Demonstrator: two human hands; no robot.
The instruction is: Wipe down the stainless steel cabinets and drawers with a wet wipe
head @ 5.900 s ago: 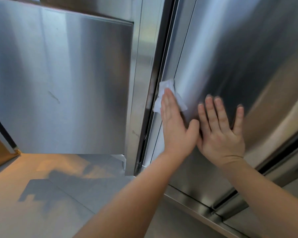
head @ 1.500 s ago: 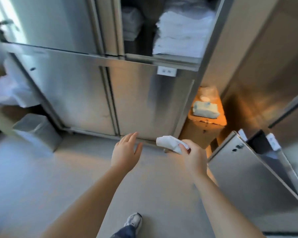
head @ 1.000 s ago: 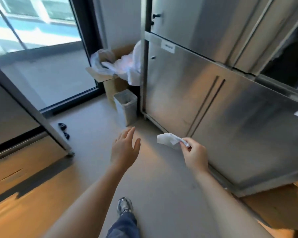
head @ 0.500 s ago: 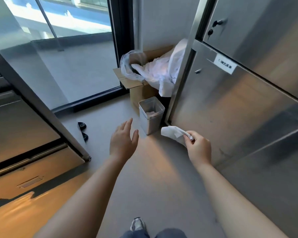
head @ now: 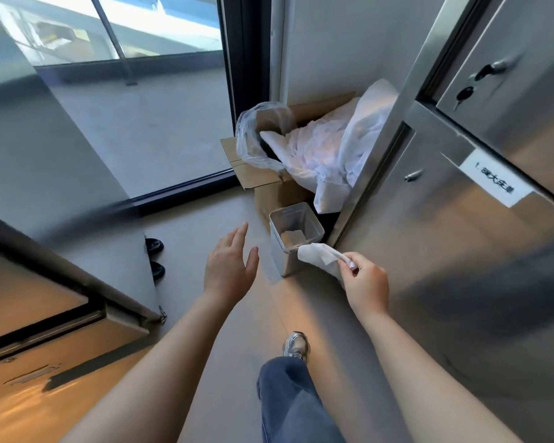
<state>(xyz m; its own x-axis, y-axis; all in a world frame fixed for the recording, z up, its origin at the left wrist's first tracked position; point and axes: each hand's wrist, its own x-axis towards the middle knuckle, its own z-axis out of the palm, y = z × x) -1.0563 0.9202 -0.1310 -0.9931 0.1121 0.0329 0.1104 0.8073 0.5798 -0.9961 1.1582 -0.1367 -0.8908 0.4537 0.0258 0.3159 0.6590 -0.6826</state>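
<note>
**Wet wipe held over floor beside steel cabinet**

Item 1. Right hand: fingers curled, thumb and forefinger pinching one corner of the wet wipe. The wipe trails out from the pinch toward 10 o'clock, crumpled and free of any surface, its far end in front of the near rim of the waste bin.

Item 2. Left hand: fingers straight and loosely spread, holding nothing, raised over the floor, at 9 o'clock of the right hand and apart from it.

Item 3. Stainless steel cabinet: at 3 o'clock, lower door just beside the right hand; whether they touch cannot be told. A white paper label sits on the rail above, with keys in an upper door lock.

Item 4. Waste bin: small, square, metal, on the floor against the cabinet's corner, paper scraps inside.

Item 5. Cardboard box: at 12 o'clock behind the bin, holding white bedding and a clear plastic bag.

Item 6. Person's leg in blue jeans, grey sneaker, at 6 o'clock.
</note>
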